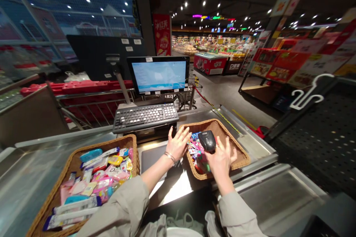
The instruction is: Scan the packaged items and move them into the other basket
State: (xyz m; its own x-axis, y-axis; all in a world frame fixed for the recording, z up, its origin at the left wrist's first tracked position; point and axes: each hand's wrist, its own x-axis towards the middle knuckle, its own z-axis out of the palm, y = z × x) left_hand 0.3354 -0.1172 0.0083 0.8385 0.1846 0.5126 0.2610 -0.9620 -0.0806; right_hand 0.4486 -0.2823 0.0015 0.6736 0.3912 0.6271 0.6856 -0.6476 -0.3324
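My right hand (221, 157) is over the right wicker basket (233, 144), around the lower end of a black barcode scanner (207, 140); some of its fingers stand apart, and the scanner's handle is hidden. Beneath the scanner, small colourful wrapped packets (196, 152) lie in the basket's left part. My left hand (178, 142) is open, its fingers stretched over the left rim of that basket. I cannot make out anything held in it. A larger wicker basket (136, 155) on the left is filled with mixed small goods (102, 177) in pink, blue and white packaging.
Behind my hands are a black keyboard (146, 115) and a lit monitor (160, 76) on the metal checkout counter (258, 148). A dark flat plate (151, 161) lies between the baskets. A white hanger-like hook (308, 94) hangs on the right.
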